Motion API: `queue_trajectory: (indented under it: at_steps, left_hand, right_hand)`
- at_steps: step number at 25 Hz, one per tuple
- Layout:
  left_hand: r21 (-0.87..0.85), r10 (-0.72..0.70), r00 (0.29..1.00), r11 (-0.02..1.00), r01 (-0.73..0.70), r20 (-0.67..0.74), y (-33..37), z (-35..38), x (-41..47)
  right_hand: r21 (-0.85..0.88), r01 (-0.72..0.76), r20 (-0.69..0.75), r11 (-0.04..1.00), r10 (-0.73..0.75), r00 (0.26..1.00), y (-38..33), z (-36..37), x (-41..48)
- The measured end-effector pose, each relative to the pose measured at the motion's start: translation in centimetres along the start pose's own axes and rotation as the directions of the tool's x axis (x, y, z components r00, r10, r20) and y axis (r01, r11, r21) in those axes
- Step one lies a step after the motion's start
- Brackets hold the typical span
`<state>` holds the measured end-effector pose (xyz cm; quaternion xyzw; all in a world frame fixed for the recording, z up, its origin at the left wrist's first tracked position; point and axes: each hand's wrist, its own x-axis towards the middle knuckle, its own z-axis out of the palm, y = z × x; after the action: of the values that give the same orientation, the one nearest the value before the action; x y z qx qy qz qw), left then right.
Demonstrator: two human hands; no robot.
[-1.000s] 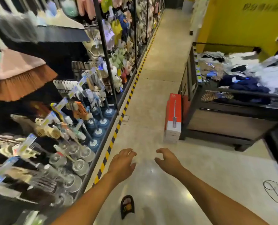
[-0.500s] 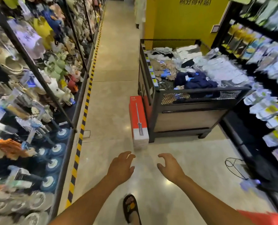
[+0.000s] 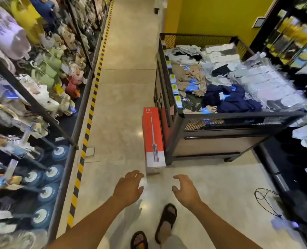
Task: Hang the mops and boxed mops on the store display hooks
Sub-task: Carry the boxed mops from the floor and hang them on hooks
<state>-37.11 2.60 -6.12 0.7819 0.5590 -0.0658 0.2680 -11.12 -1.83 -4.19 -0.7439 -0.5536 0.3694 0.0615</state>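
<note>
A tall red and white boxed mop [image 3: 153, 139] stands on the floor, leaning against the left side of a black bin. A second red box is partly hidden behind it. My left hand [image 3: 128, 188] is open, fingers spread, just below and left of the box's bottom end. My right hand [image 3: 186, 190] is open too, to the lower right of the box. Neither hand touches it. Round mop heads [image 3: 47, 194] hang in a row on the display rack at the lower left.
A black mesh bin [image 3: 226, 133] full of packed socks and clothes stands on the right. A yellow-black striped line [image 3: 88, 123] runs along the left rack's base. A black cable [image 3: 264, 200] lies on the floor at the right. My sandalled feet [image 3: 167, 220] are below.
The view has swung right from the left rack toward the aisle and moved closer to the boxed mop. Both hands stay open and now reach nearer the box's bottom.
</note>
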Motion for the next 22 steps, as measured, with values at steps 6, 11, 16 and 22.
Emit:
queue_trajectory:
  at_steps: [6, 11, 16, 22]
  left_hand:
    - [-0.04, -0.104, 0.992, 0.993, 0.107, 0.073, -1.9, 0.0, 8.1]
    - [-0.104, -0.201, 0.969, 0.971, 0.217, 0.145, -2.8, 0.7, 14.3]
    - [-0.187, -0.267, 0.94, 0.933, 0.308, 0.215, -4.3, 3.2, 19.5]
    - [-0.253, -0.3, 0.894, 0.885, 0.392, 0.334, -7.7, 8.5, 25.0]
  right_hand:
    - [0.026, -0.013, 0.082, 1.0, 0.011, 0.997, 0.8, -0.5, 10.6]
    - [0.036, -0.047, 0.157, 0.998, 0.041, 0.987, 1.4, -1.3, 18.4]
    - [-0.021, -0.052, 0.237, 0.998, 0.056, 0.97, 2.7, -0.7, 25.0]
    - [-0.057, -0.099, 0.308, 0.993, 0.112, 0.945, 4.7, 4.3, 31.3]
